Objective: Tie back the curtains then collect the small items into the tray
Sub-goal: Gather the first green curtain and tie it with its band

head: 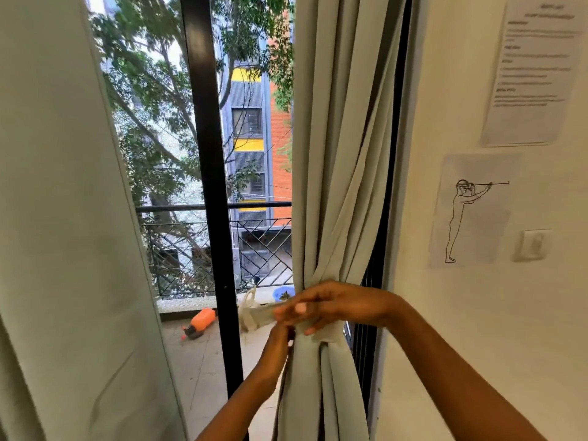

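- Your right hand [331, 305] reached in from the right and lay across the gathered right curtain [331, 186], fingers closed on the pale tie-back band [261, 316] at the point where the fabric was cinched.
- Your left hand [278, 340] came up from below, just under the right one, its fingers pressed against the curtain's left edge at the band; motion blur hid whether it was pinching the band or only the cloth, so its grip could not be told.
- The band wrapped the bunched curtain, with one end sticking out to the left past your fingers, blurred.
- The right curtain was pulled into tight folds at the band and hung loose above and below it, beside the dark window frame.
- The left curtain [63, 218] hung straight and untied, filling the left side of your view.
- On the wall to your right were a light switch [533, 245], a sheet with a line drawing of a standing figure [471, 211], and above it a printed notice [537, 68], its text unreadable.
- Through the glass, an orange container [200, 323] lay on its side on the balcony floor, with a metal railing [264, 243] behind it.
- Beyond the railing stood trees and a building with orange and yellow panels.
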